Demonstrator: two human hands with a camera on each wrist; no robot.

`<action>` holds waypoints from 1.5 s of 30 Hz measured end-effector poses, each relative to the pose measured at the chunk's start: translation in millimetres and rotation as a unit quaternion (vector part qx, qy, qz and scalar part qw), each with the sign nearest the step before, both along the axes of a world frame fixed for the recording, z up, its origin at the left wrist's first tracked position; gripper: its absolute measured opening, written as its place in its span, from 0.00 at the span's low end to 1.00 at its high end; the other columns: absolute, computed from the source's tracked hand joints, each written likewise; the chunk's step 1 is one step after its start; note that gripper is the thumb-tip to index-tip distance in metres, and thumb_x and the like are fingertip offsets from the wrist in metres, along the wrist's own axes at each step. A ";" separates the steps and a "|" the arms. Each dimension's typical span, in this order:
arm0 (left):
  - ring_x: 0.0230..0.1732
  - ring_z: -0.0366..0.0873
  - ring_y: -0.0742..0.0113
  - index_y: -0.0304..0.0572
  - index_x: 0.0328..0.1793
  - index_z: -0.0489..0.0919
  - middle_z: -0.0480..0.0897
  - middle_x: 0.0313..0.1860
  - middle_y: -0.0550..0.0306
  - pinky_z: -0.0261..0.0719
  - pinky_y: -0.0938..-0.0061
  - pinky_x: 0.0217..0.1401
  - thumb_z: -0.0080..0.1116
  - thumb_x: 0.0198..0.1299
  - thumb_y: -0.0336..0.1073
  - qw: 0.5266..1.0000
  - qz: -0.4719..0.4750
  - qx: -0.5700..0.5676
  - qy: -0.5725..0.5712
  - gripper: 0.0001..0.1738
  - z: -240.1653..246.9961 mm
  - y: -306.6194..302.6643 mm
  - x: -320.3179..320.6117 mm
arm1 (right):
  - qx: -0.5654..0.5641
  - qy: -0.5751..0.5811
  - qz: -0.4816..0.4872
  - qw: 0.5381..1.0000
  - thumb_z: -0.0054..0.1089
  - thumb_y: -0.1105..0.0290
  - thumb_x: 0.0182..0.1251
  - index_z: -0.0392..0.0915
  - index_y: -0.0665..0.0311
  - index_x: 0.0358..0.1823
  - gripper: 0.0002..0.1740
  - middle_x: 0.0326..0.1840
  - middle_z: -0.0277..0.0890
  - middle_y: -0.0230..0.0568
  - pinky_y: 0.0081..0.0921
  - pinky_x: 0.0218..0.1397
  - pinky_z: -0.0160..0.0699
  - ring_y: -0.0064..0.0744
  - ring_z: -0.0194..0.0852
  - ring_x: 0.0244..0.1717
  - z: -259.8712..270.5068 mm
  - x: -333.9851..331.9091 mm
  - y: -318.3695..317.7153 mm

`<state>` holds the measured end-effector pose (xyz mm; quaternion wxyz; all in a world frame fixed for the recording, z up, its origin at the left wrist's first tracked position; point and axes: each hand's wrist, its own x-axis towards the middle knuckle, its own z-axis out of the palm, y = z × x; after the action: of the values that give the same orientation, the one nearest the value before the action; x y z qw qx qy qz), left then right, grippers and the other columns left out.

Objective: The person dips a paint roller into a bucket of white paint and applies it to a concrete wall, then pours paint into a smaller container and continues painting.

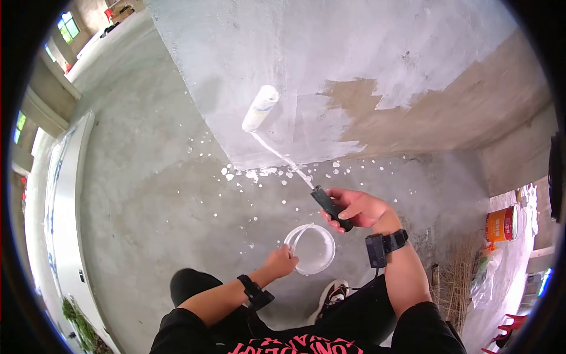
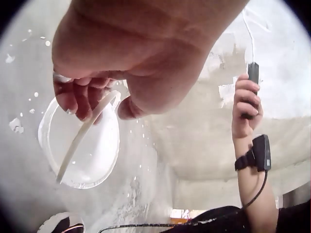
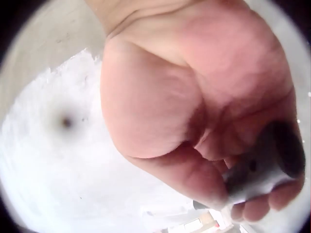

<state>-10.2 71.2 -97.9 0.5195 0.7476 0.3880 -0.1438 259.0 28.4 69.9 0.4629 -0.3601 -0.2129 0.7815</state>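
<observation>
My right hand (image 1: 364,209) grips the black handle of a paint roller (image 1: 260,109). Its white sleeve lies over the wall, with a paint-coated rod running down to the grip. In the right wrist view the dark handle end (image 3: 252,167) shows between curled fingers and palm. Lower down, my left hand (image 1: 280,262) holds a white bucket (image 1: 331,248) at its left side. Its fingers curl round the pale bail handle (image 2: 77,143) in the left wrist view. The bucket's inside looks white. Fresh white paint covers much of the wall (image 1: 330,41).
A brown unpainted strip (image 1: 436,112) crosses the lower wall. White drips (image 1: 253,175) spot the concrete floor along its base. On the right stand an orange paint pail (image 1: 501,224) and a bundle of dry sticks (image 1: 457,277). A long white panel (image 1: 71,206) lies left.
</observation>
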 end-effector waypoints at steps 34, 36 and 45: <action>0.46 0.82 0.44 0.30 0.64 0.60 0.82 0.47 0.38 0.81 0.56 0.48 0.51 0.56 0.29 0.978 -0.135 0.134 0.082 0.28 38.5 -24.1 15.8 | -0.034 -0.871 -0.151 0.466 0.46 0.51 0.72 0.69 0.67 0.28 0.25 0.20 0.73 0.56 0.51 0.30 0.69 0.61 0.73 0.27 23.1 -40.4 8.1; 0.46 0.82 0.44 0.30 0.64 0.60 0.81 0.48 0.37 0.80 0.56 0.48 0.50 0.56 0.29 0.978 -0.135 0.141 0.078 0.28 37.6 -26.0 16.6 | -0.049 -0.871 -0.150 0.466 0.45 0.50 0.72 0.69 0.66 0.28 0.25 0.22 0.74 0.56 0.51 0.32 0.71 0.61 0.74 0.28 21.8 -36.9 9.7; 0.47 0.81 0.42 0.28 0.66 0.58 0.81 0.47 0.36 0.79 0.55 0.49 0.48 0.57 0.29 0.977 -0.144 0.130 0.085 0.30 40.1 -24.8 26.4 | -0.111 -0.869 -0.147 0.459 0.44 0.48 0.72 0.72 0.66 0.32 0.26 0.26 0.77 0.57 0.52 0.34 0.72 0.62 0.75 0.32 36.0 -10.2 -2.0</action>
<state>16.2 46.3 -57.8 0.3571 0.8418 0.3344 -0.2282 248.7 26.4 105.9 0.1023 -0.9272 -0.3602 0.0008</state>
